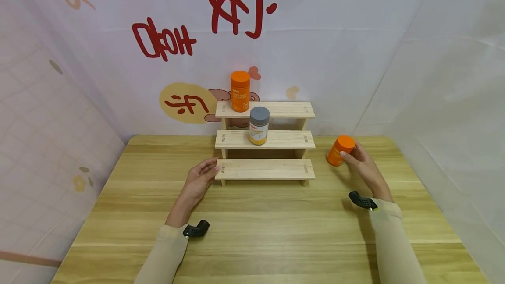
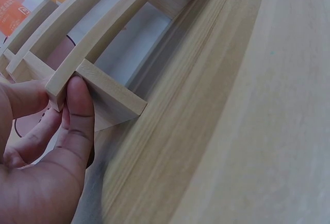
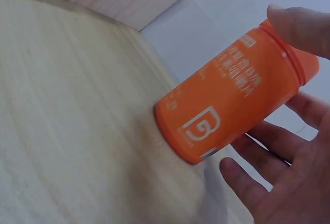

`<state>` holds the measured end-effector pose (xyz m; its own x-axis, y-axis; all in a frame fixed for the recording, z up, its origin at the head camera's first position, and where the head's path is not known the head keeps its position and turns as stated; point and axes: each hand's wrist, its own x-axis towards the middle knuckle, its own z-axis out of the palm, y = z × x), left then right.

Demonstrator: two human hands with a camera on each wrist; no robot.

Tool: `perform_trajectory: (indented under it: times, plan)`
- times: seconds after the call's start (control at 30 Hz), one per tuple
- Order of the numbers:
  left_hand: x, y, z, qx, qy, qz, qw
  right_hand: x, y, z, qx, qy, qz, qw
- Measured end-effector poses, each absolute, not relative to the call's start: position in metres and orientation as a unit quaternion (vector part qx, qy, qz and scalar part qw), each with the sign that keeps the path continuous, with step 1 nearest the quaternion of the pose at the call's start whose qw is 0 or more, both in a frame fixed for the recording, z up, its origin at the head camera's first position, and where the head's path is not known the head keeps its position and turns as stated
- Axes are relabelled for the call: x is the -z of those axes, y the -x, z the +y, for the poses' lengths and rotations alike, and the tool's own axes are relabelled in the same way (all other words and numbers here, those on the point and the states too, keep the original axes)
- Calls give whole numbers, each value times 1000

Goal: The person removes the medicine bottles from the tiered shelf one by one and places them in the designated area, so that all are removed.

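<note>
My left hand (image 1: 199,179) pinches the left end of the lowest board of a three-step wooden shelf (image 1: 265,169). In the left wrist view, thumb and fingers (image 2: 80,98) close on that board's corner. Right of the shelf, my right hand (image 1: 367,168) holds an orange pill bottle (image 1: 338,152) by its upper part, thumb on the near side. The bottle is tilted in the head view; whether its base touches the table I cannot tell. A second orange bottle (image 1: 240,93) stands upright on the top step, and a grey-capped bottle (image 1: 258,127) on the middle step.
The shelf stands toward the back of a wood-grain table (image 1: 268,231). Behind it rises a white wall covering (image 1: 335,56) with red lettering and cartoon prints. A side sheet (image 1: 453,143) borders the table on the right.
</note>
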<state>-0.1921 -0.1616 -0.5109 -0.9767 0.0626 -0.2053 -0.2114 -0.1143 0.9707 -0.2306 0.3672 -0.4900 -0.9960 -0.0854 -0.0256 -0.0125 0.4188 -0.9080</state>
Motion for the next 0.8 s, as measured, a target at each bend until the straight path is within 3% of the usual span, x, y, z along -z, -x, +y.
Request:
perform_trajectory:
  times: [0.8]
  plan:
    - [509, 192, -161, -749, 58, 653, 99, 436, 220, 348, 513, 51, 852, -92]
